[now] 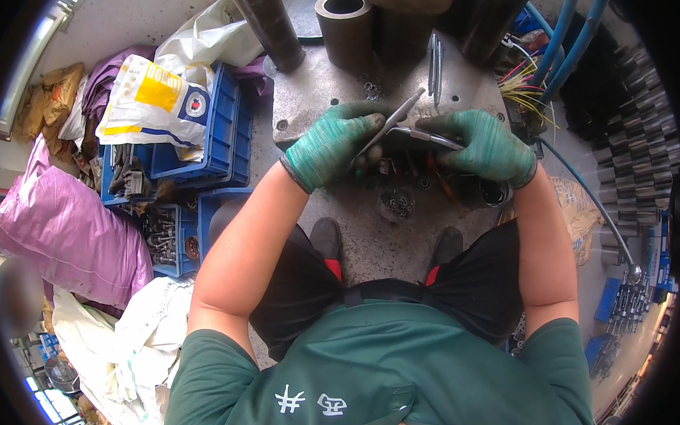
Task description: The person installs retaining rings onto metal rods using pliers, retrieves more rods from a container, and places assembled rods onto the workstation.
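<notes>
Silvery-grey and slender, a metal rod (404, 110) slants from the left hand (329, 143).

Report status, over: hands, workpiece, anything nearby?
Left hand gripping metal rod. Right hand gripping slim tool. Tool tip near rod, contact unclear. Slim rods, small rings on metal plate beyond.

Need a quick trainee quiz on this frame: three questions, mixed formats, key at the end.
1. Which of these is in the left hand?
A) a blue hose
B) a metal rod
C) a plastic bag

2. True or false: the hollow metal cylinder stands upright on the metal block.

3. Fill in: the white-and-yellow bag lies over a ____ crate.

Key: 1 B; 2 true; 3 blue.
</notes>
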The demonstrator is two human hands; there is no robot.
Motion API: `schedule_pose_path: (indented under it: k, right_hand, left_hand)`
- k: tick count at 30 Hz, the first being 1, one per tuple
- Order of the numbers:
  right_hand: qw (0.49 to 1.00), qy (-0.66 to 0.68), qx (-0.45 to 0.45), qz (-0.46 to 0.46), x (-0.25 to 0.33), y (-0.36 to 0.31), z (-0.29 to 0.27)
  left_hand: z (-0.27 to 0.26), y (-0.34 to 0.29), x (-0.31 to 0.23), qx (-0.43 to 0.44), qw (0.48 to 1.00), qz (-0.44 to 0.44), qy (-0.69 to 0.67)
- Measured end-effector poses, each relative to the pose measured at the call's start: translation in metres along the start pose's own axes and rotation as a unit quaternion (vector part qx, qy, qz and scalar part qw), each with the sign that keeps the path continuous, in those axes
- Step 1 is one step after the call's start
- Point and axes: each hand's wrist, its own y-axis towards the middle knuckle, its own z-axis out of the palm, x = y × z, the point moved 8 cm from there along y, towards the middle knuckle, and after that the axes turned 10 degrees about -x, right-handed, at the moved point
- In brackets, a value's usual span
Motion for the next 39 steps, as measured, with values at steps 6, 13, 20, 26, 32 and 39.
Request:
schedule_pose_path:
  k: [6, 13, 20, 26, 32, 39]
  right_hand:
    - [0.978, 0.2, 0.011, 0.063, -0.014, -0.002, 0.018]
    - [0.903, 0.385, -0.095, 0.167, -0.054, -0.003, -0.002]
    - [0.916, -0.043, -0.383, 0.109, -0.111, 0.019, -0.044]
    - [0.93, -0.148, -0.316, 0.113, -0.092, 0.045, -0.023]
    - [0.919, -0.264, -0.261, 0.13, -0.093, 0.053, -0.019]
    - [0.921, -0.289, -0.205, 0.163, -0.102, 0.048, -0.026]
  left_hand:
    - [-0.01, 0.005, 0.011, -0.029, 0.989, -0.06, -0.132]
    - [-0.032, 0.011, -0.01, -0.094, 0.995, 0.024, -0.019]
    - [-0.117, 0.028, -0.034, -0.359, 0.823, 0.162, 0.41]
    - [-0.126, 0.029, -0.045, -0.36, 0.725, 0.224, 0.543]
    - [-0.125, 0.036, -0.041, -0.373, 0.682, 0.213, 0.591]
    - [-0.111, 0.029, -0.05, -0.376, 0.669, 0.281, 0.576]
